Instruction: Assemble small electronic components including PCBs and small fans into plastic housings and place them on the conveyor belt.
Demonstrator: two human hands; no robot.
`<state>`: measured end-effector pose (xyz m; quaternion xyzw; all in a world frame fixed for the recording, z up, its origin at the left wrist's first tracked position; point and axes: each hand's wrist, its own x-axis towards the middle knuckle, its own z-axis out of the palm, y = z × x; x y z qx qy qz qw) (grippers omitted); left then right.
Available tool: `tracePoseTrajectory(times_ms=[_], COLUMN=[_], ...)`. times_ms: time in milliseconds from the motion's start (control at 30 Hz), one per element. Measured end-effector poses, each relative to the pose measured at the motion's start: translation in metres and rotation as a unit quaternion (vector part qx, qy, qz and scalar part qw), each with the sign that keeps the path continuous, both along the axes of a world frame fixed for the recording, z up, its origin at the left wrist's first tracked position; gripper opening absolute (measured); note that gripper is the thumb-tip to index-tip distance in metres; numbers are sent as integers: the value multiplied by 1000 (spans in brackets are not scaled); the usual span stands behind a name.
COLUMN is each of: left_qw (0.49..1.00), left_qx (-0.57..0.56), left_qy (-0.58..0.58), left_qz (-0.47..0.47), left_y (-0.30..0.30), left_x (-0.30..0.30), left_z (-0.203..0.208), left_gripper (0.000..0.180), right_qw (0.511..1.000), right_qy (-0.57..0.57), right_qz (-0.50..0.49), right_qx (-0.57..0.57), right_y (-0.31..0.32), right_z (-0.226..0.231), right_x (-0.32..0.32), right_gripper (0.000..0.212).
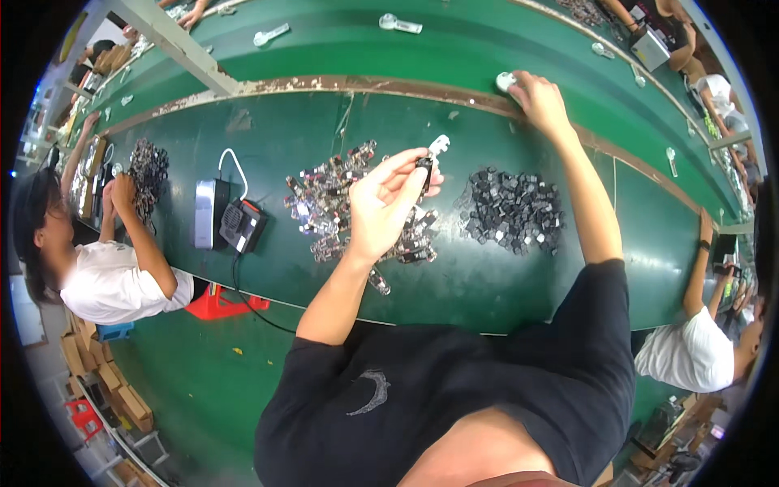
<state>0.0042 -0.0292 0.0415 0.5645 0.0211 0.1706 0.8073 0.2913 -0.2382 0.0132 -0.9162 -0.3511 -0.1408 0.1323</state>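
Clamping a black-and-white part (424,173) between left fingers (399,163); at far right, gripping a white device (505,81) with right fingers (527,80).

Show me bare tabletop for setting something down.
Free: green table between the right forearm and the neighbour's arm; the strip between black device and electronics pile. Crowded: beneath the left hand, and the black pile.

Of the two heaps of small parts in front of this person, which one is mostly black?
The black heap, right of the left hand: its pieces are nearly all black, while the other heap shows many silvery parts.
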Motion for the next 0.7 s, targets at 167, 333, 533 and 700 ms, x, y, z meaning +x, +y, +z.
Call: tracePoseTrajectory(times_ms=[167,333,533,700], left_qw=[1000,994,991,986], left_qx=[26,94,122,149], left_qy=[-2,-2,5,0], left_qz=[16,54,51,79], left_y=[-10,-13,-18,-17], left_x=[-1,-8,-7,-7], left_z=[8,7,4,-1], left_gripper=[28,28,30,29], right_qw=[993,983,931,932], right_qy=[-73,38,81,76], right_qz=[56,88,221,218], right_qx=[-68,159,278,280], right_y=[6,21,38,45], right_z=[3,56,72,54], right_x=[-89,-145,-205,-203], right_gripper=[29,23,19,23])
